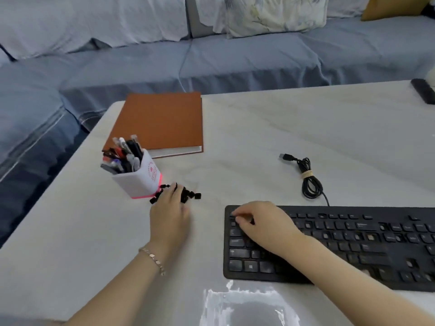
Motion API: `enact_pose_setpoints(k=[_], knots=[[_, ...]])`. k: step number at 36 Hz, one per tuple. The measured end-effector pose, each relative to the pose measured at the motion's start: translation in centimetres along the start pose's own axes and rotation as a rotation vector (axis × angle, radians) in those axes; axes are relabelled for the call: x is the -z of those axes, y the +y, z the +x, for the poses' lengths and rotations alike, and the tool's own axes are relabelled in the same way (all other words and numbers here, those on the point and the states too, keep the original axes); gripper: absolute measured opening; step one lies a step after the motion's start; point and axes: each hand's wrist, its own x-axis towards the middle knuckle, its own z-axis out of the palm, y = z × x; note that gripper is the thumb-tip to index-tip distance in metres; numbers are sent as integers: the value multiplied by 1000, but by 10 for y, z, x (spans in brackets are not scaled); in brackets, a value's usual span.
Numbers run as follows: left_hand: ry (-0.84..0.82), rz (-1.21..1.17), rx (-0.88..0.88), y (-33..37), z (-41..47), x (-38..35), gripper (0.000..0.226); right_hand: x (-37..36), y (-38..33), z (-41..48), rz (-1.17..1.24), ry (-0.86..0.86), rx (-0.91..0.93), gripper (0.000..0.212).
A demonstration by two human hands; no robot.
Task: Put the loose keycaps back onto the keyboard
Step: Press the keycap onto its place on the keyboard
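Home living room, folks: a long sofa (235, 60) in a loose blue-grey cover wraps round the back, a floral cushion (270, 15) propped against it, and up front a low, pale marble-look bench (306, 128) carrying a brown notebook (162, 121) and a pen pot (138, 177).

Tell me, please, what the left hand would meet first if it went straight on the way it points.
The left hand points away from the person, reaching into the pile of loose keycaps, so those come first. The pen holder seems just left of that line, though depth is unclear.
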Motion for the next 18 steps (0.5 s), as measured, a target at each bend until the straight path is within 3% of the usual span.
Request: enact_pose_setpoints(k=[6, 13, 18], knots=[[-72, 9, 27, -41, 15, 6, 38, -17, -18, 31, -66, -67, 23, 29], [-80, -89, -64, -54, 6, 2, 7, -33, -32, 61, -106, -122, 21, 31], [-155, -110, -54, -51, -1, 7, 12, -49, -37, 89, -140, -141, 19, 33]])
